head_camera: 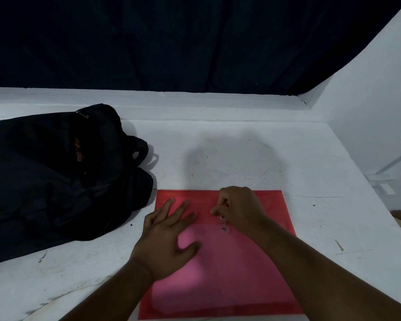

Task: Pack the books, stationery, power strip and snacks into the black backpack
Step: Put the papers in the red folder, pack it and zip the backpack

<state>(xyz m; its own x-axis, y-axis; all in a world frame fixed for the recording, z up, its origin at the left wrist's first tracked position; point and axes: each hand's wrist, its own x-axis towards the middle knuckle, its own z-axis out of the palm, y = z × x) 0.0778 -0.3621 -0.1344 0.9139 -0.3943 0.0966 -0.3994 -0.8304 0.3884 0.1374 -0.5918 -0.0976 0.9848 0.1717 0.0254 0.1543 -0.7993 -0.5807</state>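
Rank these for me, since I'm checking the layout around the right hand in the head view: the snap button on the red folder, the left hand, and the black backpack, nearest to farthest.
1. Snap button: right at the right hand's fingertips, on the red folder.
2. Left hand: flat on the folder, just to the left.
3. Black backpack: on the table's far left, off the folder.

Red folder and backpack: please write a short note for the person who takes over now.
Left hand: flat and open, pressing the red plastic folder on the white table.
Right hand: pinching at the folder's snap button.
Black backpack: lying left of the folder, partly open.
Done: cannot tell what is inside.
Left: close the folder and put it in the backpack.
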